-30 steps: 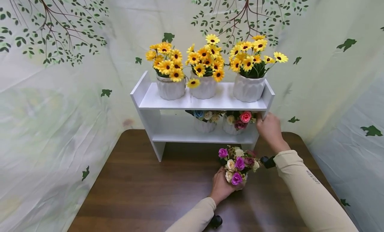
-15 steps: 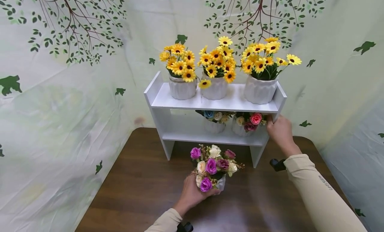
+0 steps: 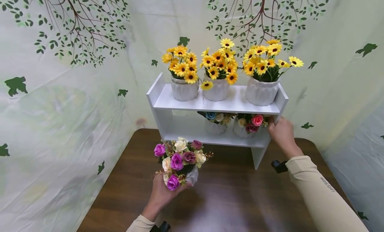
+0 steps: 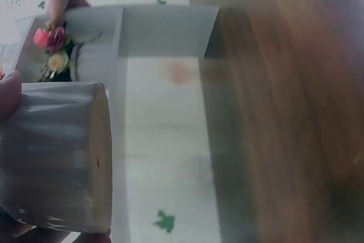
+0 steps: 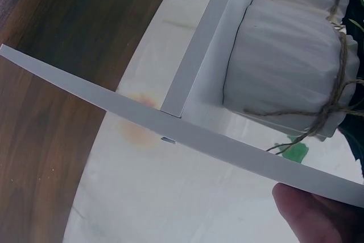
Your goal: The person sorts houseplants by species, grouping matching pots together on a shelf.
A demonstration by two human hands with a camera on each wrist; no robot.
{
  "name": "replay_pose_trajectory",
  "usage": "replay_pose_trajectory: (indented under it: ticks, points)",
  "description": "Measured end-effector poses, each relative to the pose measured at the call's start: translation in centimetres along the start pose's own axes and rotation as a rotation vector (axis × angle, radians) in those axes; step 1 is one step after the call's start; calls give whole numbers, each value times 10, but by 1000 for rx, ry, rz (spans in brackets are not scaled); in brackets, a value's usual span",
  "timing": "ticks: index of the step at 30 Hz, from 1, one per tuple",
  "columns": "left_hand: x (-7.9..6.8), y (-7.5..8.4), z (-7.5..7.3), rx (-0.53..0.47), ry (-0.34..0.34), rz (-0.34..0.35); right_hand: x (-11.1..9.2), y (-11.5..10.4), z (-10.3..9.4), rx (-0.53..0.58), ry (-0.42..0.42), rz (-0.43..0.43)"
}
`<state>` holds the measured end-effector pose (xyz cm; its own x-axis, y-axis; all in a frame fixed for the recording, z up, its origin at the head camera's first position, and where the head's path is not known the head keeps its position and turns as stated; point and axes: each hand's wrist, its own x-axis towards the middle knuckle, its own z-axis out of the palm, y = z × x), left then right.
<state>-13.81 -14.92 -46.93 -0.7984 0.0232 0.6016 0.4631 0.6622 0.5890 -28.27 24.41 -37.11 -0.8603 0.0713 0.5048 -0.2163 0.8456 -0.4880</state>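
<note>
In the head view my left hand (image 3: 162, 194) grips a white pot (image 3: 192, 176) of artificial roses (image 3: 177, 161), purple, mauve and cream. It hovers in front of the lower left of a white two-tier shelf (image 3: 192, 135). The left wrist view has the pot (image 4: 51, 155) on its side in the picture, its flat base facing right. My right hand (image 3: 282, 134) holds the shelf's right side panel below the top board. A fingertip (image 5: 307, 211) presses that panel's edge (image 5: 216, 147) in the right wrist view; the other fingers are hidden.
Three pots of yellow daisies (image 3: 216, 89) line the top tier. On the lower tier's right half stand a pot with blue and cream roses (image 3: 215, 127) and another with pink and cream roses (image 3: 243, 130). The brown table (image 3: 228, 198) meets a leaf-printed cloth backdrop (image 3: 75, 108).
My left hand has carried the potted roses leftward across the front of the shelf and lifted them slightly. The right hand keeps its hold on the side panel. The head view has shifted a little.
</note>
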Motion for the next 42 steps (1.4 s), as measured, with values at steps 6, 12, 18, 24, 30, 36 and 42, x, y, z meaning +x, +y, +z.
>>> replay_pose_trajectory:
  ticks: [6,12,18,24,30,36,42]
  points:
    - [43,1,-11,39,35,-2,0,3,0,-2,23,-7]
    - [87,-1,-10,46,-3,-116,1,1,3,-1,42,-31]
    - [111,-12,9,39,-60,-223,1,1,3,-6,33,-31]
    - [122,-20,28,-6,-41,-269,2,2,5,-11,53,-37]
    - [146,-31,40,38,-25,-323,3,2,6,-13,45,-25]
    - [166,-43,46,11,-16,-434,2,0,5,-19,26,-19]
    - [175,-48,51,-43,-48,-543,2,1,4,-18,22,-12]
